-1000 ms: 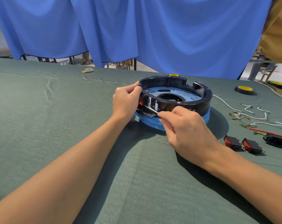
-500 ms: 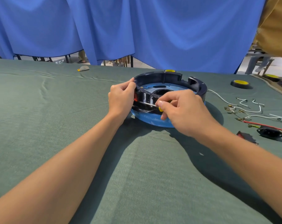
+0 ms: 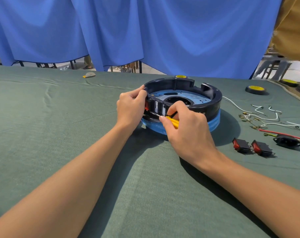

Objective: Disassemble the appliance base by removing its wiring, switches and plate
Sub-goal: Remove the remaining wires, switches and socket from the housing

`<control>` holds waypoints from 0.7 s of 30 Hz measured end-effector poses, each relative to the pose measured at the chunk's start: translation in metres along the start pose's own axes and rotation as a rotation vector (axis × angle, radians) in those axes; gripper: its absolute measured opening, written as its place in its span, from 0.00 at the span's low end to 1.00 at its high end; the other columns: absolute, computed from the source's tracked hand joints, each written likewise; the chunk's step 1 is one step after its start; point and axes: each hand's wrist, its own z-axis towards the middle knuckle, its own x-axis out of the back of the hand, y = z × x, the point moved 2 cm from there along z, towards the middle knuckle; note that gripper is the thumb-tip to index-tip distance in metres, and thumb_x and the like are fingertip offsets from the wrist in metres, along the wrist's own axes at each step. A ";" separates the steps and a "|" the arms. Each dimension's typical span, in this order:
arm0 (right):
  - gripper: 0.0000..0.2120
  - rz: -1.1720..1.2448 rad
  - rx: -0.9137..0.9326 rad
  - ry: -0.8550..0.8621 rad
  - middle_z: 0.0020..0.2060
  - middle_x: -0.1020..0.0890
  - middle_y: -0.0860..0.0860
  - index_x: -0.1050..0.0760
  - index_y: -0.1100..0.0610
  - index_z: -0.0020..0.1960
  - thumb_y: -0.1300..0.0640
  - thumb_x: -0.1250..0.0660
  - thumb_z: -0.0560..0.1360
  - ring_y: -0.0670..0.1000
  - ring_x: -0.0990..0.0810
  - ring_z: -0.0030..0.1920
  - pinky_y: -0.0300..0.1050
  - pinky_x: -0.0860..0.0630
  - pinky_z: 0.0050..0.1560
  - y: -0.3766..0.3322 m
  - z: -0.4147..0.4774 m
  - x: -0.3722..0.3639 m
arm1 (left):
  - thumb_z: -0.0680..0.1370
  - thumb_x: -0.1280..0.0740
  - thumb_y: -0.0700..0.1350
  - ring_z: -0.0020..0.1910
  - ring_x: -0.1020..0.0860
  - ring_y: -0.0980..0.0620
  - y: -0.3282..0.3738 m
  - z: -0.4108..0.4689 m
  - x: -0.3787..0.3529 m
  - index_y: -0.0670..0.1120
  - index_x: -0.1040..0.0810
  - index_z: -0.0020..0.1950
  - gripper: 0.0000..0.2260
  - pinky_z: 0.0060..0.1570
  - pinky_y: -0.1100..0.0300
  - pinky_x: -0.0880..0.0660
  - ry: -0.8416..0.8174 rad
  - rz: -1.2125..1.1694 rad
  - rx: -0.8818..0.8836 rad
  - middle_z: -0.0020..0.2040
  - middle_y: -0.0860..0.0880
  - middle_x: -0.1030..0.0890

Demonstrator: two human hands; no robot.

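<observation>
The round black appliance base is sitting on the green table cloth, a little past the middle toward 12 o'clock. The left hand is curling its fingers over the rim at the base's 9 o'clock side and holding it steady. The right hand is gripping a yellow-handled screwdriver and poking its tip toward the red switch stuck in the wall there. The base is probably hard, light plastic, so it could slide. The rim looks like the best place to hold it. Two loose switches and white wires are lying off at 3 o'clock.
</observation>
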 end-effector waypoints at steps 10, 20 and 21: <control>0.09 -0.009 0.017 0.030 0.32 0.23 0.49 0.27 0.58 0.46 0.53 0.32 0.77 0.50 0.23 0.32 0.47 0.24 0.35 0.004 -0.006 0.001 | 0.75 0.36 0.47 0.36 0.23 0.61 0.001 0.001 0.001 0.52 0.16 0.56 0.14 0.41 0.63 0.25 -0.009 0.013 0.017 0.35 0.65 0.18; 0.08 0.224 -0.196 -0.009 0.29 0.21 0.45 0.24 0.52 0.41 0.49 0.31 0.76 0.44 0.22 0.32 0.37 0.29 0.37 0.013 0.001 -0.001 | 0.74 0.36 0.48 0.43 0.20 0.62 0.003 0.001 0.000 0.54 0.17 0.55 0.13 0.53 0.57 0.22 -0.041 0.007 0.019 0.34 0.68 0.20; 0.08 0.206 -0.173 0.008 0.28 0.22 0.44 0.25 0.52 0.41 0.50 0.31 0.76 0.43 0.23 0.31 0.33 0.31 0.36 0.013 0.000 0.001 | 0.74 0.35 0.48 0.44 0.20 0.63 0.003 0.002 0.000 0.53 0.17 0.56 0.13 0.54 0.57 0.23 -0.052 0.006 0.023 0.34 0.69 0.20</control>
